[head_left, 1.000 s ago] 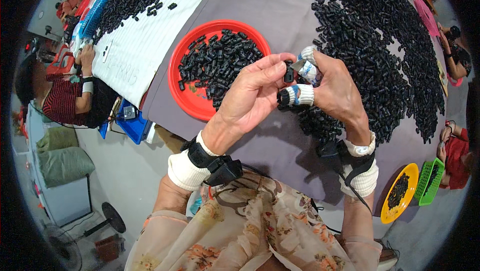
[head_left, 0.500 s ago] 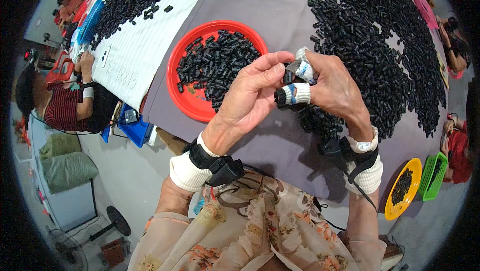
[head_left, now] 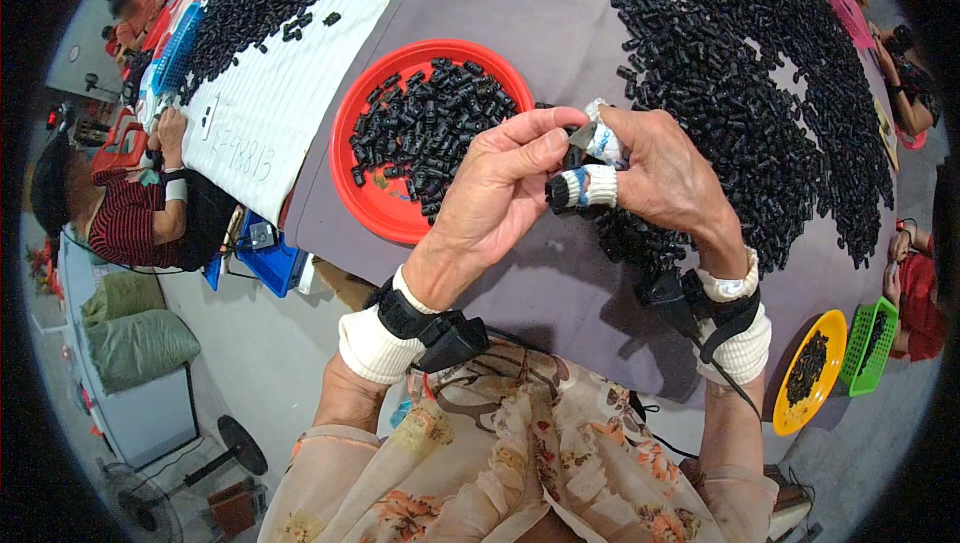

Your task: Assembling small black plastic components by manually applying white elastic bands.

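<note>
My left hand [head_left: 490,188] is closed in a pinch, its thumb and forefinger on a small black plastic piece [head_left: 573,157] that is mostly hidden. Facing it, my right hand [head_left: 668,165] grips a small grey metal blade [head_left: 583,134], whose tip meets the left fingertips. White knitted covers [head_left: 598,186] wrap fingers of the right hand, one with a black end. Just left of my hands, a red round tray [head_left: 350,183] holds many similar black pieces [head_left: 425,128]. A large heap of black pieces [head_left: 720,113] spreads over the grey cloth to the right.
The grey cloth [head_left: 540,293] covers the table before me. Another heap [head_left: 270,3] lies on white fabric at the far left, where a co-worker in a striped shirt [head_left: 125,213] sits. A yellow plate [head_left: 835,338] and a green basket [head_left: 875,368] stand at the right edge.
Both hands keep nearly the same place. The black piece, seen upright between the fingers before, is now more hidden, and the blade has shifted slightly against it.
</note>
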`<action>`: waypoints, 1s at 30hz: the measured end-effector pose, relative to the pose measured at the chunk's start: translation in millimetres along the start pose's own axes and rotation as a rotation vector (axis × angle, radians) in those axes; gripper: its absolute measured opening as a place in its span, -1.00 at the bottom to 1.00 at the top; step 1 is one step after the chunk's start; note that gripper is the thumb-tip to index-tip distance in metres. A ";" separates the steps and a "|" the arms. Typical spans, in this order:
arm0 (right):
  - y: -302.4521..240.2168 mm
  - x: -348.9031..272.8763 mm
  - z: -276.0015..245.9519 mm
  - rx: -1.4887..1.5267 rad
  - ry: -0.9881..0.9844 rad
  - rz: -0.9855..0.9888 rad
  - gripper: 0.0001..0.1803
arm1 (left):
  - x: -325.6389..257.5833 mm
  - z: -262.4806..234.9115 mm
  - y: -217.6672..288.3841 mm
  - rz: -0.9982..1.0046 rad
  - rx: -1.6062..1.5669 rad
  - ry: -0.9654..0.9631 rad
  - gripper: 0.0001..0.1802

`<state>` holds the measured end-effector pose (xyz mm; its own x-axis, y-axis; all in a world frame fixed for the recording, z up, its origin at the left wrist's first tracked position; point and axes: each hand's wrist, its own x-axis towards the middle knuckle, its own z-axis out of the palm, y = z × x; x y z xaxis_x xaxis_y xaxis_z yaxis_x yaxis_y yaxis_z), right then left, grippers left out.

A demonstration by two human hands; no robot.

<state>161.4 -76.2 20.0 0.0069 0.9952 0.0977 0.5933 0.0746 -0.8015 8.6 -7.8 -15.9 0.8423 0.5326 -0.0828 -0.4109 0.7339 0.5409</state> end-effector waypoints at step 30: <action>9.0 -10.9 -1.3 0.157 0.065 0.100 -0.72 | -6.1 -20.4 19.9 0.146 0.253 0.190 -0.78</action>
<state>167.7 -86.5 12.5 0.1144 0.9923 0.0468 0.4541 -0.0103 -0.8909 -11.8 12.1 -21.7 0.6912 0.7108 -0.1304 -0.4030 0.5289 0.7469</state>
